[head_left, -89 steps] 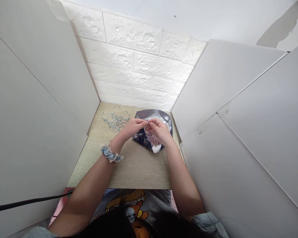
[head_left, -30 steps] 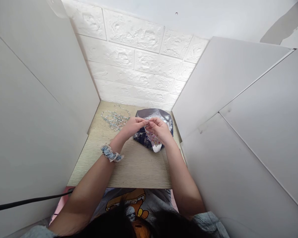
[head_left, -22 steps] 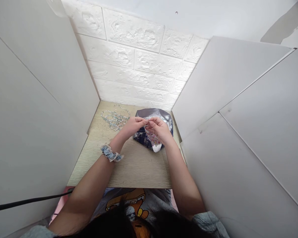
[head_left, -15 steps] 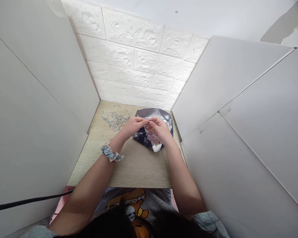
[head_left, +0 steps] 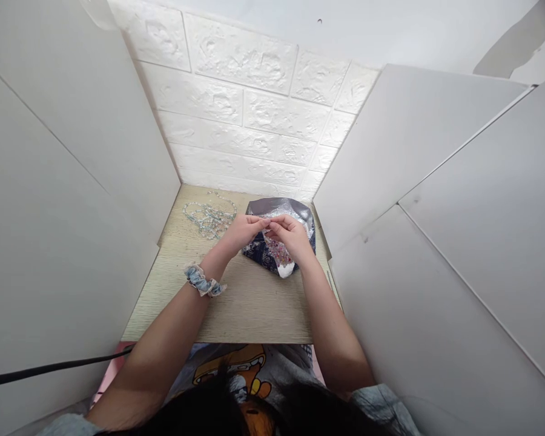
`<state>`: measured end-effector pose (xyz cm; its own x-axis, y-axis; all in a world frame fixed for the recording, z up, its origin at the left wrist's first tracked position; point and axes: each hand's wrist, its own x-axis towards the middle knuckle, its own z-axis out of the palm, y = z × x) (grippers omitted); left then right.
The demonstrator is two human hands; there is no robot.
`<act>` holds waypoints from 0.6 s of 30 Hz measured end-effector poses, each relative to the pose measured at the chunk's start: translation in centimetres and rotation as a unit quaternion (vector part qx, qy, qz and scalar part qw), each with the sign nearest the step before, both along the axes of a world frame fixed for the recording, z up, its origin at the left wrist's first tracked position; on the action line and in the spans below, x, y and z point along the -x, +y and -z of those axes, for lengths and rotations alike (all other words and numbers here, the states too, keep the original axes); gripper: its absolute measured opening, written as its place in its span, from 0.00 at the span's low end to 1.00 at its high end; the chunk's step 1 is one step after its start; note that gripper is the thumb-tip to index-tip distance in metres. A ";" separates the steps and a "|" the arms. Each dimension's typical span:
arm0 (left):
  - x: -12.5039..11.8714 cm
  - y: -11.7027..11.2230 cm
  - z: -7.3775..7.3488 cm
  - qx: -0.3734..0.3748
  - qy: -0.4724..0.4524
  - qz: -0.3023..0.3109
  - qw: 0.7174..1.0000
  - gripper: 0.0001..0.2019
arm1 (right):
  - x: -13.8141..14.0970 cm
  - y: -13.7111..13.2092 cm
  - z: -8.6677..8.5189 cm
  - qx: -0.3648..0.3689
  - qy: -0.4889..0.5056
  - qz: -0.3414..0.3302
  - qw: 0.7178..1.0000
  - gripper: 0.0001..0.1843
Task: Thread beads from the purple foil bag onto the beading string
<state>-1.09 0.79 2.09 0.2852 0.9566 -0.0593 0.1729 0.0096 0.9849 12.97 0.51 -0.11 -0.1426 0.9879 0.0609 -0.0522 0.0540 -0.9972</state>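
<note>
My left hand (head_left: pixel 247 232) and my right hand (head_left: pixel 290 235) meet fingertip to fingertip, both pinched closed. Whatever lies between the fingertips is too small to make out. Below them rests a dark blue patterned bag (head_left: pixel 260 254) with a silvery lining, its mouth spread wide. Small pink and multicoloured beads (head_left: pixel 281 254) lie inside it, partly hidden by my right hand. To the left, a tangled heap of strung pale blue and white beads (head_left: pixel 209 219) is spread on the wooden tabletop (head_left: pixel 254 309). A blue scrunchie (head_left: pixel 203 281) circles my left wrist.
White panels stand close on the left (head_left: pixel 72 181) and on the right (head_left: pixel 458 242). A white brick-pattern wall (head_left: pixel 263 115) closes off the back. A black cable (head_left: pixel 54 366) runs in from the lower left, towards my left forearm.
Both hands keep the same pinched pose over the bag, with only slight finger movement. The whole view has shifted a few pixels.
</note>
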 end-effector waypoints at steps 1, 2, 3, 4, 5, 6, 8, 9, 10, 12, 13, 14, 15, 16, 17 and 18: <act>0.0 0.1 0.3 0.005 -0.013 0.002 1.000 0.18 | 0.0 0.0 0.0 -0.014 -0.014 0.010 1.000 0.09; 0.0 0.2 0.5 0.009 -0.027 0.005 1.000 0.19 | 0.0 0.1 0.1 -0.031 -0.031 0.019 0.999 0.09; 0.0 0.3 0.8 0.014 -0.038 0.009 0.999 0.20 | -0.1 0.1 0.1 -0.047 -0.048 0.025 0.997 0.08; 0.1 0.4 1.0 0.017 -0.045 0.013 0.999 0.20 | -0.2 0.1 0.1 -0.059 -0.064 0.026 0.996 0.08; 0.1 0.4 1.1 0.020 -0.048 0.017 0.999 0.20 | -0.2 0.2 0.2 -0.068 -0.078 0.023 0.994 0.07; 0.1 0.5 1.2 0.023 -0.047 0.021 0.998 0.21 | -0.3 0.2 0.2 -0.072 -0.090 0.017 0.993 0.07; 0.1 0.5 1.2 0.026 -0.039 0.028 0.998 0.21 | -0.5 0.3 0.2 -0.077 -0.114 0.006 0.990 0.07; 0.1 0.5 1.1 0.028 -0.036 0.030 0.999 0.21 | -0.6 0.3 0.1 -0.083 -0.128 0.007 0.988 0.07; 0.1 0.4 1.1 0.029 -0.034 0.032 0.998 0.21 | -0.6 0.2 0.1 -0.093 -0.146 0.013 0.985 0.07; 0.1 0.4 0.9 0.031 -0.033 0.033 0.998 0.21 | -0.7 0.0 -0.1 -0.121 -0.193 0.037 0.973 0.07; 0.1 0.4 0.8 0.031 -0.033 0.031 0.998 0.21 | -0.7 -0.1 -0.2 -0.139 -0.219 0.052 0.964 0.07; 0.1 0.3 0.8 0.032 -0.032 0.028 0.999 0.20 | -0.7 -0.3 -0.3 -0.160 -0.245 0.068 0.954 0.08; 0.1 0.3 0.7 0.032 -0.030 0.026 0.999 0.20 | -0.6 -0.4 -0.4 -0.183 -0.268 0.080 0.942 0.08; 0.1 0.3 0.7 0.032 -0.027 0.023 0.999 0.20 | -0.6 -0.6 -0.5 -0.205 -0.288 0.089 0.931 0.08; 0.1 0.3 0.7 0.032 -0.025 0.021 0.999 0.20 | -0.5 -0.7 -0.5 -0.225 -0.303 0.094 0.921 0.09; 0.1 0.3 0.7 0.032 -0.024 0.020 0.999 0.20 | -0.5 -0.7 -0.6 -0.241 -0.316 0.096 0.913 0.09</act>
